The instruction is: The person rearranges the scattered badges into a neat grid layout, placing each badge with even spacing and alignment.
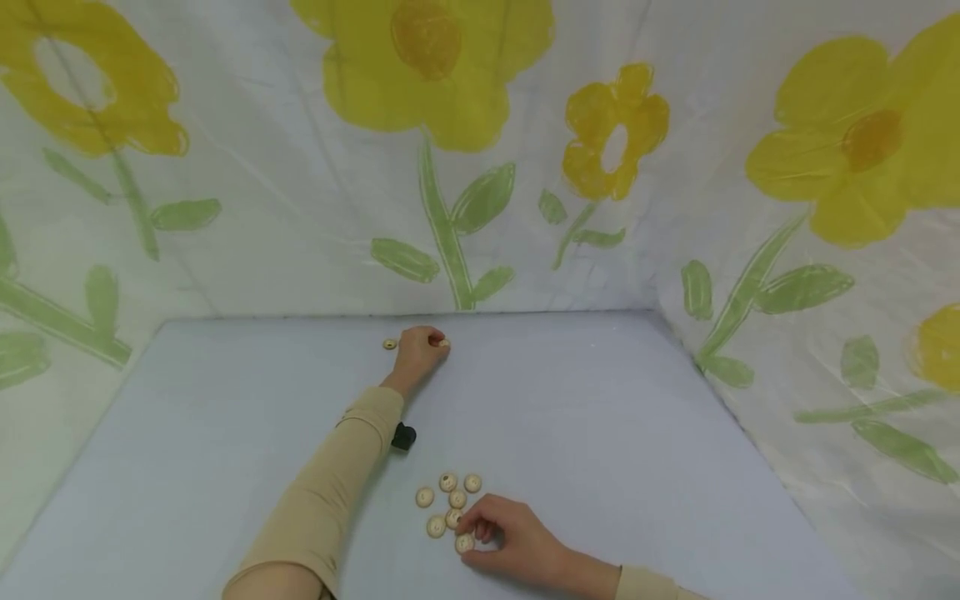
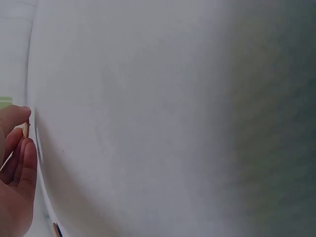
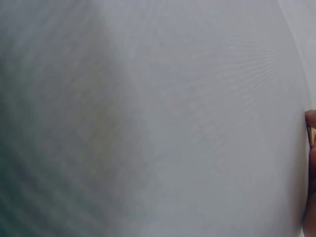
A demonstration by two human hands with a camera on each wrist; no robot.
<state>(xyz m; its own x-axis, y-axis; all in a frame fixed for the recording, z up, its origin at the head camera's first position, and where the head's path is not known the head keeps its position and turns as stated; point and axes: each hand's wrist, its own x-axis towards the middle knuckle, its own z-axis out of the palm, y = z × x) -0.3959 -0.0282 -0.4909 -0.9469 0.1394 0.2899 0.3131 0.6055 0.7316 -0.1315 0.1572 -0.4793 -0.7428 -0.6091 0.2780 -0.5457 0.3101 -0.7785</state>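
Far back on the table, my left hand (image 1: 420, 354) pinches a small round wooden disc (image 1: 444, 343) between thumb and fingertips. The left wrist view shows this disc (image 2: 26, 129) edge-on in the fingers. A second disc (image 1: 390, 343) lies just left of that hand. Nearer to me, my right hand (image 1: 517, 537) holds another pale disc (image 1: 465, 543) by its edges, thumb on the near side and index finger on the far side. Its index fingertip overlaps a neighbouring disc (image 1: 454, 518). In the right wrist view only part of the fingers (image 3: 311, 118) shows at the edge.
Several more wooden discs with dark markings, such as one disc (image 1: 425, 497), lie in a loose cluster left of the right hand. A black device (image 1: 403, 437) sits by the left sleeve. White sheeting (image 1: 285, 250) painted with yellow flowers rises behind the pale table (image 1: 600, 417).
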